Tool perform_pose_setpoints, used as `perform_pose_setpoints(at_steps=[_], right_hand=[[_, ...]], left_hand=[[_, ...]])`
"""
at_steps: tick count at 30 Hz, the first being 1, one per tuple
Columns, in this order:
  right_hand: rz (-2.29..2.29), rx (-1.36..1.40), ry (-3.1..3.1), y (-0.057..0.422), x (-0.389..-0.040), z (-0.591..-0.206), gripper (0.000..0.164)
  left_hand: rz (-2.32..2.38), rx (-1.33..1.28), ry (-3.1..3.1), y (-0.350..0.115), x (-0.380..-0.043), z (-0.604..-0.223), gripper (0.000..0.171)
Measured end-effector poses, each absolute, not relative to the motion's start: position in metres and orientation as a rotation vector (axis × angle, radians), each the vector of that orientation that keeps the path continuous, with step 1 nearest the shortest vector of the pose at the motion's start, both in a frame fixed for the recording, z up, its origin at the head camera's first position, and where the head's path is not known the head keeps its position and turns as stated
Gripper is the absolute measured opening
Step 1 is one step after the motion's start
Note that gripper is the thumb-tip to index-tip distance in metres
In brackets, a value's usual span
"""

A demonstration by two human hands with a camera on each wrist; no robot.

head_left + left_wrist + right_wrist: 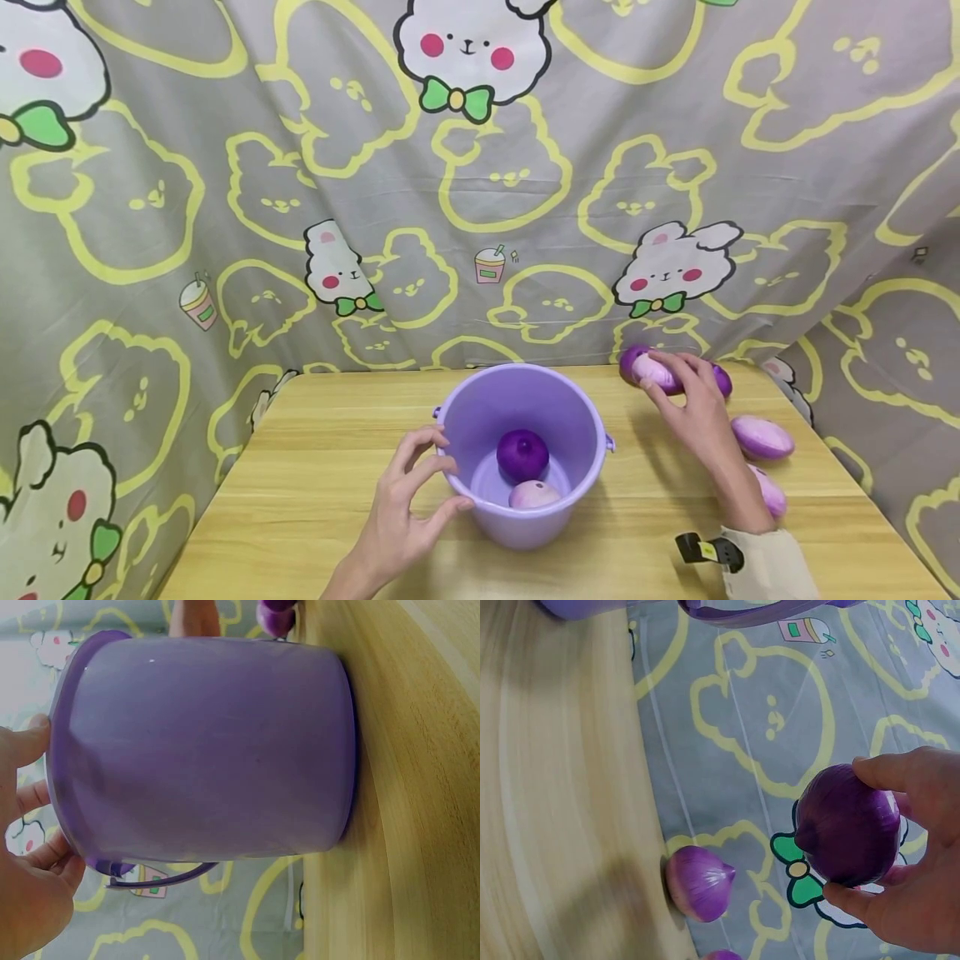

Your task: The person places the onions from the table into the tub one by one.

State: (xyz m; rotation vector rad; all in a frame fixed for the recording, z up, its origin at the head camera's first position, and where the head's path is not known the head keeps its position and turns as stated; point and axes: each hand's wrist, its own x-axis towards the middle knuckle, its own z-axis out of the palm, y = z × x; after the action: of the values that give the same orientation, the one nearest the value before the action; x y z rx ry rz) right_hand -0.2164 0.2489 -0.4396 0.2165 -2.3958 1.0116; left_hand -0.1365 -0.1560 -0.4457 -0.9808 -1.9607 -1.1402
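Note:
A lilac bucket (517, 521) stands upright on the wooden table. My left hand (405, 492) holds its near left rim, thumb and curved fingertips spread along the edge, as the left wrist view also shows. Inside lie a dark purple onion (522, 455) and a pale pink, rounded thing (534, 493) with a dark spot. At the back right, my right hand (696, 408) grips a purple onion (847, 825) between thumb and fingers. Close by on the table, an onion (701, 883) sits left of that hand in the head view, and another (722, 381) lies behind it.
Right of my right wrist lies an oval pink-and-purple thing (762, 437); a similar one (771, 492) is partly hidden by the wrist. A printed curtain (405, 192) hangs behind the table (322, 442) and along its sides. The bucket's handle (169, 879) hangs down its far side.

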Motion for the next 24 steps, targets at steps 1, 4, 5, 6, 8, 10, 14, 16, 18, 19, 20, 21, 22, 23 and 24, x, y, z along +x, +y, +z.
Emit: perform_pose_setpoints(at_steps=[1,4,5,6,8,10,14,16,18,19,20,21,22,23,24], right_hand=[[1.014,0.217,-2.394,0.249,-0.216,-0.439,0.045],[1.02,0.224,-2.384,0.248,-0.214,-0.436,0.045],[1.02,0.228,-2.379,0.247,-0.214,-0.435,0.045],[1.018,0.23,-2.374,0.247,-0.213,-0.434,0.045],[1.015,0.236,-2.366,0.246,-0.212,-0.432,0.045],[1.014,0.239,-2.36,0.245,-0.211,-0.43,0.045],[1.012,0.249,-2.356,0.244,-0.209,-0.428,0.046],[1.013,0.25,-2.352,0.244,-0.208,-0.426,0.046],[1.013,0.25,-2.351,0.242,-0.207,-0.423,0.046],[1.012,0.249,-2.35,0.242,-0.206,-0.422,0.046],[1.011,0.251,-2.351,0.241,-0.206,-0.421,0.045],[1.012,0.253,-2.353,0.241,-0.205,-0.42,0.045],[1.013,0.258,-2.355,0.241,-0.205,-0.419,0.046],[1.013,0.26,-2.358,0.241,-0.205,-0.419,0.046],[1.014,0.262,-2.36,0.241,-0.204,-0.418,0.046]], left_hand=[[-1.14,-0.981,-1.962,-0.156,-0.136,-0.446,0.028],[-1.138,-0.981,-1.963,-0.156,-0.136,-0.446,0.028],[-1.137,-0.981,-1.963,-0.156,-0.136,-0.445,0.028],[-1.136,-0.981,-1.964,-0.156,-0.136,-0.445,0.028],[-1.135,-0.982,-1.963,-0.156,-0.136,-0.445,0.028],[-1.139,-0.984,-1.962,-0.156,-0.136,-0.445,0.028],[-1.147,-0.986,-1.962,-0.156,-0.136,-0.446,0.028],[-1.149,-0.988,-1.96,-0.156,-0.136,-0.446,0.028],[-1.148,-0.99,-1.958,-0.156,-0.137,-0.446,0.028],[-1.147,-0.991,-1.956,-0.156,-0.137,-0.446,0.028],[-1.146,-0.993,-1.954,-0.156,-0.137,-0.446,0.028],[-1.147,-0.993,-1.953,-0.156,-0.137,-0.446,0.028],[-1.147,-0.993,-1.952,-0.156,-0.137,-0.446,0.028],[-1.147,-0.994,-1.951,-0.156,-0.138,-0.446,0.028],[-1.146,-0.995,-1.95,-0.156,-0.138,-0.446,0.028]])
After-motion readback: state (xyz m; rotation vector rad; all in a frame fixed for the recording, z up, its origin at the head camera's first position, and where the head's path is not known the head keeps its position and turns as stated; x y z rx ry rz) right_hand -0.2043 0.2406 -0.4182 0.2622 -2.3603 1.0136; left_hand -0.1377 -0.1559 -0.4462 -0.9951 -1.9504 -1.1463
